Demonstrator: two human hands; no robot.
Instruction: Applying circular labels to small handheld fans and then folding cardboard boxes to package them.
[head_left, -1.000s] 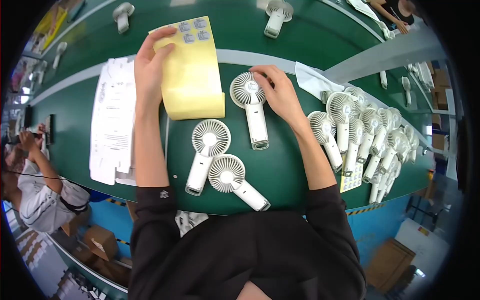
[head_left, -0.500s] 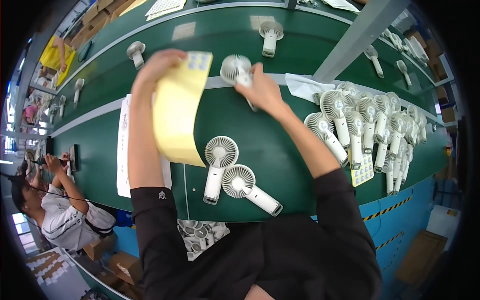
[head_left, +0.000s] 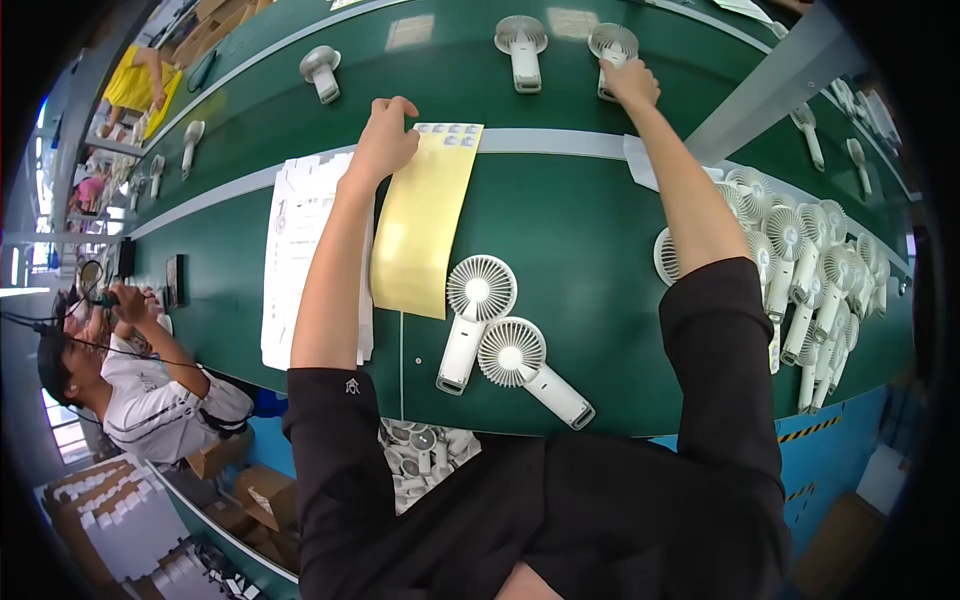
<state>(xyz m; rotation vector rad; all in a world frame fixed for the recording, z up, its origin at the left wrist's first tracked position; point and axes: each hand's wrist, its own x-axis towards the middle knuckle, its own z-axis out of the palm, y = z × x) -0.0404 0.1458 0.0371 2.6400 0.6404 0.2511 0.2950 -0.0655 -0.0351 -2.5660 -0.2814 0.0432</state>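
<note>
While the right hand (head_left: 634, 84) grasps it, a white fan (head_left: 613, 42) lies along the hand's left side

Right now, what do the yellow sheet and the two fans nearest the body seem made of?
Yellow sheet: likely coated paper, slightly glossy, since it looks thin and carries a soft sheen; film is possible. Left fan and right fan: probably white hard plastic, smooth, judging by the fine ribbed grilles and even casings.

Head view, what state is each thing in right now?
Sticker sheet: mostly bare, stickers at far end
Held fan: gripped by right hand
Left hand: curled at the sheet's edge
Two near fans: lying grille up
Fan pile: heaped, overlapping
White printed stack: lying flat
</note>
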